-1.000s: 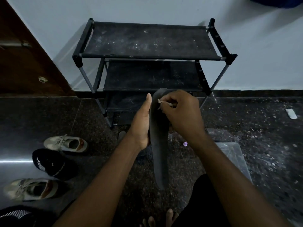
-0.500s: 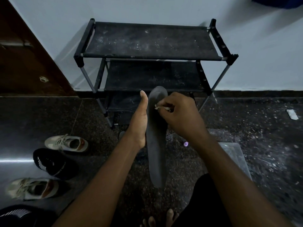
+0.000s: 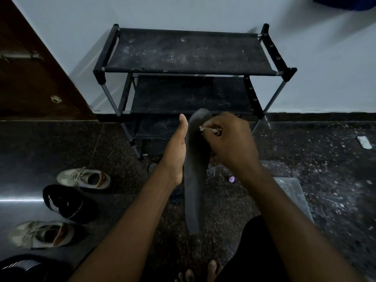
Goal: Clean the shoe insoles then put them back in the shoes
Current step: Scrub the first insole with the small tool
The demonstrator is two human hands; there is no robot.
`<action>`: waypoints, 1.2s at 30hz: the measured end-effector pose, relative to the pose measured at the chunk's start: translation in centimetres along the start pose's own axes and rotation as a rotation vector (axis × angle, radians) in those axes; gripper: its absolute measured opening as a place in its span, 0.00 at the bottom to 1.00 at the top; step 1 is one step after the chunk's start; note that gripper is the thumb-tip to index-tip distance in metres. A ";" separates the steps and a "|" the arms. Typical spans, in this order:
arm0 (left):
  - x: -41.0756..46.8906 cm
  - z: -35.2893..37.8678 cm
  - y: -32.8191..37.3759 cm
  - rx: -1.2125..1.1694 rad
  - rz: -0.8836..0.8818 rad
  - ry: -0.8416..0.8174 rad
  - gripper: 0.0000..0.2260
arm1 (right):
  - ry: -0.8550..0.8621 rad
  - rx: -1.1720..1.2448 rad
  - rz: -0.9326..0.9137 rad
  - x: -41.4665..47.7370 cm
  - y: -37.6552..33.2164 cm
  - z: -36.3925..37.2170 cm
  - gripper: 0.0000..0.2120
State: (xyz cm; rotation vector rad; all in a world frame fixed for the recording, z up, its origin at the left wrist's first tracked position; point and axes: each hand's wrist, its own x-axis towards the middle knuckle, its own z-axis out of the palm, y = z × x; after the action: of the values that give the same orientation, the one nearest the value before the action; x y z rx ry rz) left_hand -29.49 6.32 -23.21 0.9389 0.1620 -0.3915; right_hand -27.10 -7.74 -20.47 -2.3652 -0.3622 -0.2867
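A long dark insole stands almost upright in front of me. My left hand holds it along its left edge, thumb pointing up. My right hand is closed on a small pale brush whose tip touches the insole near its top. On the floor to the left lie a beige sneaker, a black sneaker and a second beige sneaker. Another black shoe shows at the bottom left corner.
A black three-tier shoe rack stands against the white wall ahead. A brown door is at the left. A clear plastic box sits on the dark speckled floor to my right, a small purple cap beside it. My toes show below.
The insole has turned slightly, so more of its face shows. My right hand with the brush has shifted a little across its upper part. My left thumb has straightened upward.
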 end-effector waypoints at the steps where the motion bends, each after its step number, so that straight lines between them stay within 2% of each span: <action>1: 0.0 0.1 -0.1 0.010 -0.001 -0.004 0.33 | 0.045 -0.004 0.018 0.1 0.1 -0.1 0.04; 4: 0.0 0.2 -0.1 0.017 -0.007 0.004 0.34 | 0.080 0.004 0.013 0.1 0.0 -0.2 0.05; 8: -0.1 -0.3 0.2 0.005 0.006 0.026 0.33 | -0.110 0.025 -0.026 -0.1 -0.5 -0.1 0.05; 10: -0.1 -0.3 0.3 0.017 0.012 0.046 0.34 | -0.133 0.051 -0.014 -0.2 -0.5 -0.3 0.03; 15: -0.3 0.1 0.6 -0.010 0.010 0.046 0.34 | -0.001 0.145 0.050 -0.1 -0.2 -0.3 0.04; 18: -0.5 0.3 0.7 -0.036 0.015 0.019 0.34 | 0.054 0.117 0.045 0.0 -0.3 -0.2 0.05; 26: -0.2 -0.2 0.5 -0.014 0.001 0.067 0.34 | -0.034 -0.090 -0.047 -0.2 -0.5 0.3 0.10; 29: 0.0 -0.4 0.3 0.000 0.001 0.079 0.35 | -0.048 -0.117 -0.066 -0.2 -0.3 0.3 0.08; 36: -0.1 0.2 0.2 0.033 0.026 0.040 0.33 | 0.113 -0.051 -0.025 0.0 0.1 -0.1 0.08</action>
State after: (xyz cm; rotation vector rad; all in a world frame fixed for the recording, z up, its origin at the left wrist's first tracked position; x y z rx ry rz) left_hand -29.53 6.26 -22.88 0.9805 0.1800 -0.3524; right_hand -27.08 -7.90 -20.42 -2.3834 -0.3350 -0.4442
